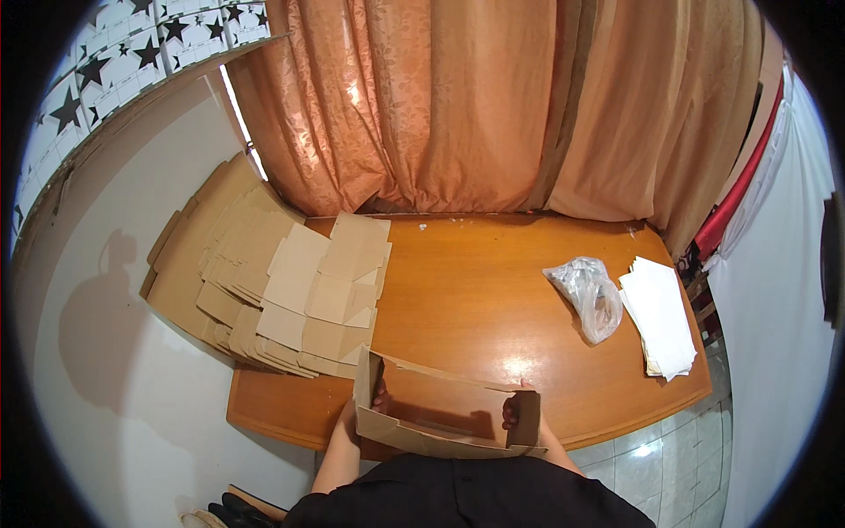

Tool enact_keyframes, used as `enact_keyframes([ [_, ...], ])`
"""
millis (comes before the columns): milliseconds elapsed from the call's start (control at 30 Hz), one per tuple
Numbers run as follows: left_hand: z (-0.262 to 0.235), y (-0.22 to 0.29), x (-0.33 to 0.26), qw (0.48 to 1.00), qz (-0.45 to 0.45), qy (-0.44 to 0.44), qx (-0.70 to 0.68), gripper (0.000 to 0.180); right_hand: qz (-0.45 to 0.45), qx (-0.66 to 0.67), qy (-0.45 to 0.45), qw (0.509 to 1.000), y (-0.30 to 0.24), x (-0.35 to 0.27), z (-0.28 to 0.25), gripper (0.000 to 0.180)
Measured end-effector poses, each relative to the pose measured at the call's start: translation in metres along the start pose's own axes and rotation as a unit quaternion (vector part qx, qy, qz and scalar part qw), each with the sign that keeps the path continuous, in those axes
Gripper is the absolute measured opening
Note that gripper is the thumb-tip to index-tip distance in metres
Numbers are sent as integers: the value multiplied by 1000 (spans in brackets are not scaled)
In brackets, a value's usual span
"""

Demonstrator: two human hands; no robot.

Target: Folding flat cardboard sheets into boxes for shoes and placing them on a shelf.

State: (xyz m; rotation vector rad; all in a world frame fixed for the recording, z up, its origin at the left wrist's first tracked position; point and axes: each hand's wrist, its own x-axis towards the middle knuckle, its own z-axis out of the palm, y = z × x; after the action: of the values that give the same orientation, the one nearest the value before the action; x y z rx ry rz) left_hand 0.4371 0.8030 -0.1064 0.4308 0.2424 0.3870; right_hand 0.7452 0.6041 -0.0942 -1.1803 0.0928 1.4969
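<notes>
A brown cardboard box (pixel 440 440) is held at the near edge of the table, close to my body. It stands folded out into a frame, and the tabletop shows through its middle. My left hand (pixel 379 398) grips its left end wall, with the fingertips curled over the inside. At the opposite end, my right hand (pixel 510 413) clasps the right wall (pixel 526 421), its fingers also showing inside. Both palms are hidden behind the cardboard. Just beyond the box, to the left, lies a stack of flattened cardboard boxes (pixel 304 299), leaning partly against the wall.
On the wooden table (pixel 458 282), a clear plastic bag (pixel 591 297) with unclear contents lies at the right, beside a pile of white sheets (pixel 658 319). Orange curtains (pixel 484 106) hang along the far edge. Dark shoes (pixel 242 510) show at lower left.
</notes>
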Motion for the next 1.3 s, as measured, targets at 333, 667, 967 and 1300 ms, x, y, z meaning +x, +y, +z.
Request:
enact_keyframes([
  [333,-8,3,123,967,215,83,104,36,-297,-27,-18,954,-113,10,19,45],
  [667,76,-84,149,966,158,191,75,24,-291,-108,116,943,-113,77,-105,23],
  [967,9,-108,190,833,180,469,231,41,-370,-316,323,812,-117,123,-155,25],
  [1300,142,-84,122,593,341,214,697,44,-361,-208,84,905,-128,-6,-91,61],
])
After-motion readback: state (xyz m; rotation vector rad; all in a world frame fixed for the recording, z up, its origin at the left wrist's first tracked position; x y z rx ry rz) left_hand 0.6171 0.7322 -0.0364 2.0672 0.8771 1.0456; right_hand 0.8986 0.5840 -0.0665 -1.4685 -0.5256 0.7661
